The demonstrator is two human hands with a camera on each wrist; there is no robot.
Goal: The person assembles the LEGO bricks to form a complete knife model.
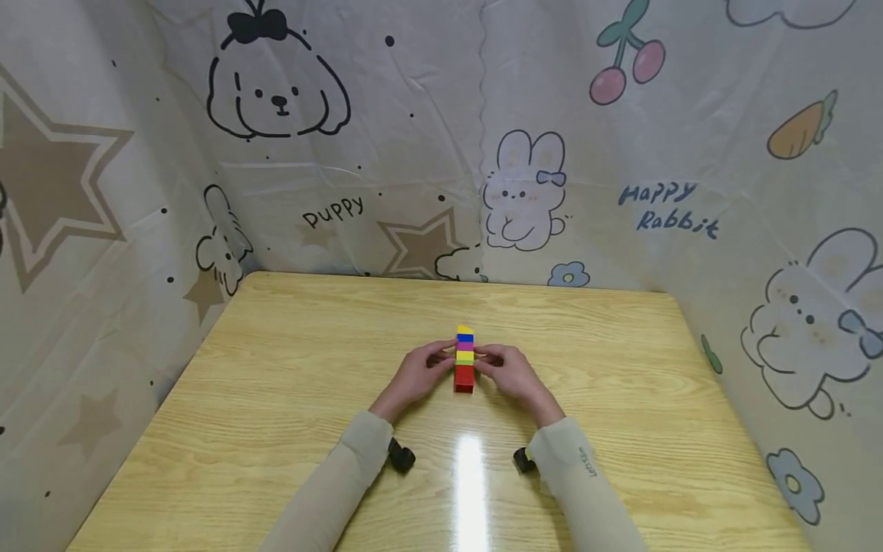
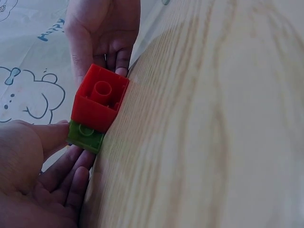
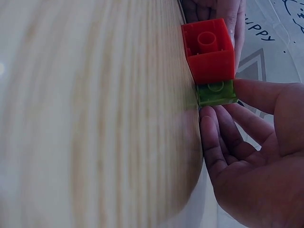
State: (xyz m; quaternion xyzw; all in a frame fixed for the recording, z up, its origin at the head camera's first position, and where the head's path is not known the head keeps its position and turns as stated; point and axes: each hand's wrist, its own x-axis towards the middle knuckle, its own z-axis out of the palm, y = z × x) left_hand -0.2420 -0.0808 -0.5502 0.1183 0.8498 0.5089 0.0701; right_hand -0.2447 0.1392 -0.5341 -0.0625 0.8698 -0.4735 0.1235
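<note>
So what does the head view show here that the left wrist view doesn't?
Only the head view shows the whole block stack lying flat with all its colour bands, from red to the yellow end, both sleeves, and the printed curtain. Only the left wrist view shows the hollow underside of the red block, with a green block next to it. Both show the left hand and right hand pinching the stack on the wooden table.

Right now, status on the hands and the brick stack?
Left hand and right hand pinch the brick stack from both sides. Stack lies flat on the table, red end nearest. Nothing in the way.
</note>
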